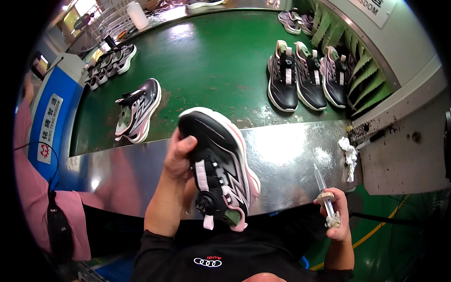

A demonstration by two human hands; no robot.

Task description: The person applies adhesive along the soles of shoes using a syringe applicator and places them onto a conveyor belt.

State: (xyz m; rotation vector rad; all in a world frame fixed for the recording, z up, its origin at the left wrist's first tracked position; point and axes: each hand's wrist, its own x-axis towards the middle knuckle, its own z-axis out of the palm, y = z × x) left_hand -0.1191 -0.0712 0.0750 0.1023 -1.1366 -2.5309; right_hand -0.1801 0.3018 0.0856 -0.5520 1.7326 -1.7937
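Note:
A black sneaker [206, 136] with pink trim, a white and pink sole and a round black dial is gripped by my left hand [180, 155] around its toe end. Its heel points down toward my body. Over at the right, my right hand [339, 211] is closed around a syringe [328, 203] with a clear tapered tip pointing up and away from me. Whitish residue is caked around the syringe's flange and plunger end. The sneaker and the syringe are apart.
A metal ledge [291, 155] fronts the green conveyor belt [211, 61]. One sneaker [140, 110] lies at the left of the belt; three sneakers [309, 80] stand at right beside green curtain strips [371, 84]. Crumpled white tissue [348, 157] rests on the ledge. A person in pink [70, 221] is at left.

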